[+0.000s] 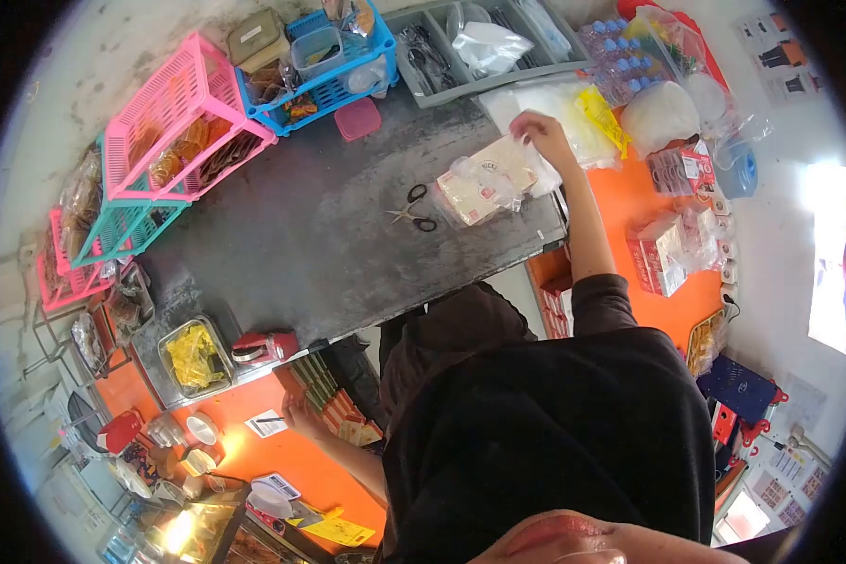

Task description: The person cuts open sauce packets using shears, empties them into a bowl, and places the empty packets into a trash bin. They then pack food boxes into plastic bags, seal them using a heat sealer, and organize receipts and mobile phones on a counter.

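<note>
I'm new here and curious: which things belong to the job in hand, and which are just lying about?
Probably in use, being nearest the right hand:
cream cardboard box
crumpled clear plastic on it
flat translucent plastic sheets

Probably just lying about:
black-handled metal scissors
pink lattice plastic basket
blue plastic basket

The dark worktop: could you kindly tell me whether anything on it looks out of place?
The scissors look slightly odd: they lie loose on the worktop beside the cream carton, blades spread open rather than closed.
</note>
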{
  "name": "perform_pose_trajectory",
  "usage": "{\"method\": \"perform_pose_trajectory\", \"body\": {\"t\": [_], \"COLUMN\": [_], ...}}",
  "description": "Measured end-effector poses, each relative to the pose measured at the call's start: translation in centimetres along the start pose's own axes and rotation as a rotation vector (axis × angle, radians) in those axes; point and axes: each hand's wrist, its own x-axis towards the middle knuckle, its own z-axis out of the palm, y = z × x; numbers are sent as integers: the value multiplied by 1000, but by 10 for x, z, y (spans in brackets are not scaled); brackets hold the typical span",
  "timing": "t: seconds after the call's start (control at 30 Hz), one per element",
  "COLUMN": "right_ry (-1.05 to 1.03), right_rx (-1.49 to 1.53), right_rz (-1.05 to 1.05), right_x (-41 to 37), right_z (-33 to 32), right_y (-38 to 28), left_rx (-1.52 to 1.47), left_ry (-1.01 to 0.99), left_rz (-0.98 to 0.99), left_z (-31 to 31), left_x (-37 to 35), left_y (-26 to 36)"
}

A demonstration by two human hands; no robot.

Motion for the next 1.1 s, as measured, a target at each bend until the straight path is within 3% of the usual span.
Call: {"method": "perform_pose_trajectory", "body": {"t": [0.03, 0.1, 0.13, 0.17, 0.23, 0.3, 0.37, 0.43, 0.5, 0.63, 0.7, 0.73, 0.8, 0.83, 0.9, 0.93, 1.0, 1.03, 1.1], "right_ry": [-4, -646, -546, -547, 504, 378, -697, -666, 113, 246, -349, -347, -451, -453, -374, -373, 1, -3, 141], "right_rx": [-2, -321, -567, -567, -330, -323, -382, -418, -512, -591, -302, -303, -846, -847, -839, -841, -705, -711, -244], "right_rz": [1, 509, 164, 169, -471, -415, 448, 371, -415, -303, -159, -159, -265, -267, -492, -497, -520, -524, -190], "right_x": [1, 1, 0, 2, 9, 13, 37, 17, 10, 9, 4, -1, -23, -35, -56, -62, -71, -73, -68], "right_z": [3, 11, 16, 25, 46, 17, -3, 12, 29, 22, 12, 16, 34, 43, 62, 73, 92, 98, 116], "right_y": [-22, -60, -60, -60, -82, -78, -51, -35, -62, -77, -69, -63, -57, -54, -50, -35, -10, -8, -27], "left_rx": [63, 104, 148, 151, 189, 180, 176, 54, 73, 41, 45, 49, 63, 77, 65, 55, 32, 16, 158], "left_ry": [77, 112, 144, 142, 167, 158, 149, -44, -93, -94, -84, -73, -74, -71, -70, -74, -75, -73, -157], "left_rz": [-35, -33, -27, -31, -49, -46, -37, 73, 67, 19, 22, 21, 43, 66, 62, 57, 56, 52, 102], "left_z": [-1, 0, 0, 1, 2, 5, 5, 5, 2, 7, 5, 5, 3, 2, 4, 8, 21, 27, 67], "left_x": [-4, -11, -12, -12, -11, -7, -2, 0, 13, 11, 10, 10, 11, 10, 8, 9, 13, 14, 8], "left_y": [5, 12, 13, 14, 13, 8, 1, -8, -18, -18, -20, -22, -24, -25, -26, -26, -35, -42, -40]}}
